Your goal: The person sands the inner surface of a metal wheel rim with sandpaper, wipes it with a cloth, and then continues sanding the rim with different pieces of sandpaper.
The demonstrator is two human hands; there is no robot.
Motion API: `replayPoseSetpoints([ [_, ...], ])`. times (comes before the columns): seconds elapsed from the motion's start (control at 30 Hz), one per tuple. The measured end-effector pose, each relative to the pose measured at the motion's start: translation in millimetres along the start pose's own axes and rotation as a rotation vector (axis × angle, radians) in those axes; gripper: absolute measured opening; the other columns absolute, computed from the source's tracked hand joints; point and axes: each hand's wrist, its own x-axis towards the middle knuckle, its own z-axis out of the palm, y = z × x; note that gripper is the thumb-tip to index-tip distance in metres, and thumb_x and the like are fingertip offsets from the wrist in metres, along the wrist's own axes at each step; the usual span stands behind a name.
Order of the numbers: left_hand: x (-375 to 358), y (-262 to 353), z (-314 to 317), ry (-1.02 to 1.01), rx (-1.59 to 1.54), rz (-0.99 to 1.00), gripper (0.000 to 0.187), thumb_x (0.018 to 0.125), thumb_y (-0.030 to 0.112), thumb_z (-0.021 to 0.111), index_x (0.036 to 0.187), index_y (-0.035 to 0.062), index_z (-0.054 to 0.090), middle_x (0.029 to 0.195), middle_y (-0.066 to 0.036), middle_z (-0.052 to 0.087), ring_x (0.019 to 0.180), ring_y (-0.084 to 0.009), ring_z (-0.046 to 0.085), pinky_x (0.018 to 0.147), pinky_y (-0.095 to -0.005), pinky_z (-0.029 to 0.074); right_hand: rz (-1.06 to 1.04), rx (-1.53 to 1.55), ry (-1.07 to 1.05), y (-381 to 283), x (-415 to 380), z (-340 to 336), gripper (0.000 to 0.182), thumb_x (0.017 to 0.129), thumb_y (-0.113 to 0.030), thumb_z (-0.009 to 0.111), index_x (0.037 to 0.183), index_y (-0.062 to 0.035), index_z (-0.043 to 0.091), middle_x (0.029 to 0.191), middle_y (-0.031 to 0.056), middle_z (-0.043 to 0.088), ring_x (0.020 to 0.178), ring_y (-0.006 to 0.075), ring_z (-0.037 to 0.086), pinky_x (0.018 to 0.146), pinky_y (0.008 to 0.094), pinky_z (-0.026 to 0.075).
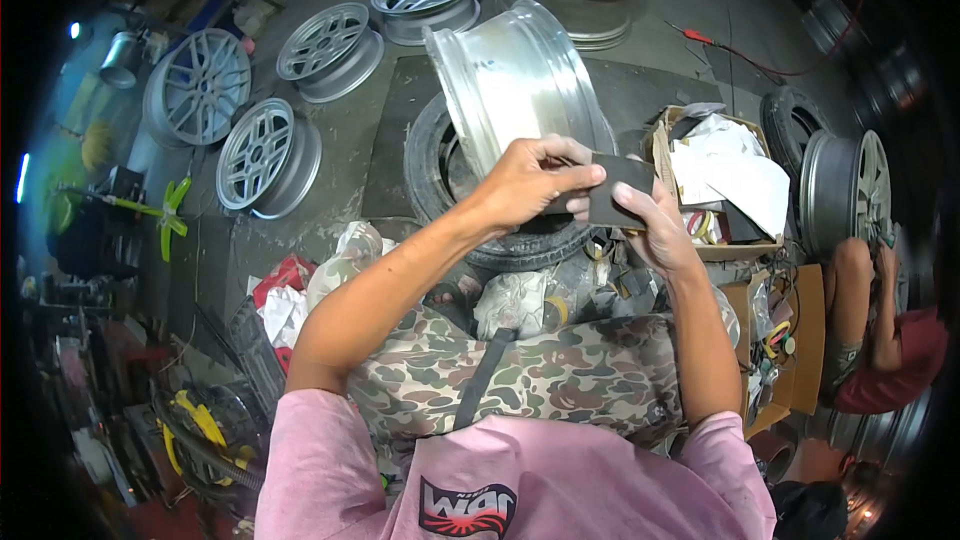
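Both my hands are in front of me in the head view, pinching a small dark sheet of sandpaper [614, 202] between them. My left hand [540, 180] is closed at the sheet's left edge, thumb and fingers together. Grey dust covers the fingers of my right hand [657, 222], which grips the sheet's right side with the thumb on its face. Just beyond the hands, a shiny bare-metal wheel rim [515, 75] stands tilted on a black tire [425, 165] lying flat. My hands overlap the rim's lower edge in this view.
Several silver alloy wheels [325, 45] stand on the floor ahead and left. A cardboard box [755, 248] of papers and tape sits to the right, with another open box [805, 360] nearer me. At far right a person [900, 355] sits beside another wheel [840, 190]. A red-ended cable [695, 37] crosses the floor.
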Motion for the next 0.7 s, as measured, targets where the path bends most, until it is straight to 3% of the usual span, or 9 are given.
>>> replayPoseSetpoints([
  [0.07,-1.8,-6.0,-5.6,0.011,0.071,-0.012,0.029,0.096,0.028,0.078,0.108,0.0026,0.074,0.092,-0.001,0.071,0.081,-0.0080,0.063,0.071,-0.0240,0.051,0.017,0.205,-0.172,0.3,-5.0,-4.1,0.046,0.099,-0.016,0.067,0.137,0.0045,0.051,0.117,0.0162,0.071,0.106,0.0252,0.073,0.096,0.0394,0.058],
  [0.13,-6.1,-4.1,-6.6,-0.015,0.084,-0.030,0.029,0.095,0.029,0.079,0.108,0.0036,0.074,0.092,-0.001,0.070,0.084,-0.0080,0.063,0.072,-0.0261,0.051,0.022,0.208,-0.183,5.9,-6.9,-7.5,0.043,0.100,-0.014,0.066,0.136,0.0046,0.053,0.121,0.0182,0.070,0.106,0.0254,0.073,0.096,0.0395,0.058],
  [0.2,-10.2,3.0,-7.9,-0.053,0.100,-0.053,0.029,0.094,0.029,0.079,0.109,0.0047,0.075,0.093,0.000,0.069,0.088,-0.0080,0.063,0.074,-0.0281,0.052,0.044,0.129,-0.080,11.3,-10.7,-10.1,0.040,0.100,-0.014,0.068,0.134,0.0032,0.057,0.120,0.0140,0.069,0.104,0.0192,0.072,0.095,0.0338,0.057],
  [0.3,-12.4,31.9,-20.3,0.130,0.888,0.256,0.025,0.089,0.027,0.081,0.107,0.0118,0.077,0.101,-0.002,0.070,0.086,-0.0115,0.062,0.073,-0.0298,0.051,-0.026,-0.156,-0.019,7.0,-4.9,-5.5,0.041,0.096,-0.012,0.075,0.132,0.0013,0.060,0.109,0.0050,0.068,0.094,0.0095,0.065,0.087,0.0248,0.053],
  [0.37,-1.0,28.5,-52.7,0.514,1.258,0.566,0.026,0.084,0.022,0.083,0.106,0.0093,0.076,0.100,-0.007,0.068,0.089,-0.0193,0.063,0.078,-0.0332,0.052,-0.060,-0.173,0.032,10.6,-1.8,-5.5,0.042,0.094,-0.010,0.077,0.131,0.0008,0.061,0.104,0.0016,0.065,0.090,0.0064,0.061,0.083,0.0221,0.050],
  [0.47,6.2,40.4,-83.7,0.818,1.402,0.505,0.072,0.076,0.023,0.085,0.139,0.0051,0.057,0.131,-0.019,0.051,0.124,-0.0377,0.048,0.105,-0.0474,0.044,-0.192,-0.221,0.155,15.3,6.2,5.8,0.042,0.089,-0.004,0.081,0.127,0.0008,0.064,0.095,-0.0040,0.060,0.084,0.0019,0.054,0.075,0.0182,0.046],
  [0.5,9.2,36.4,-87.2,0.816,1.405,0.506,0.072,0.076,0.023,0.085,0.139,0.0051,0.057,0.131,-0.019,0.051,0.124,-0.0377,0.048,0.105,-0.0474,0.044,-0.193,-0.240,0.200,12.7,8.1,8.9,0.043,0.089,-0.005,0.081,0.128,0.0011,0.064,0.095,-0.0036,0.061,0.082,0.0023,0.054,0.074,0.0183,0.046],
  [0.57,13.6,25.2,-95.2,0.834,1.326,0.297,0.110,0.071,0.031,0.087,0.159,0.0017,0.027,0.141,-0.030,0.039,0.130,-0.0467,0.042,0.111,-0.0520,0.040,-0.170,-0.175,0.266,14.5,16.5,19.0,0.039,0.088,-0.008,0.082,0.124,0.0014,0.068,0.091,-0.0020,0.064,0.076,0.0038,0.055,0.070,0.0198,0.047],
  [0.7,22.7,26.6,-94.1,0.810,1.235,0.164,0.127,0.069,0.036,0.084,0.163,0.0009,0.007,0.152,-0.040,0.024,0.143,-0.0557,0.030,0.118,-0.0569,0.033,-0.240,-0.553,0.369,30.0,33.6,46.3,0.020,0.087,-0.012,0.083,0.101,0.0015,0.076,0.078,-0.0052,0.061,0.066,0.0026,0.048,0.060,0.0216,0.042],
])
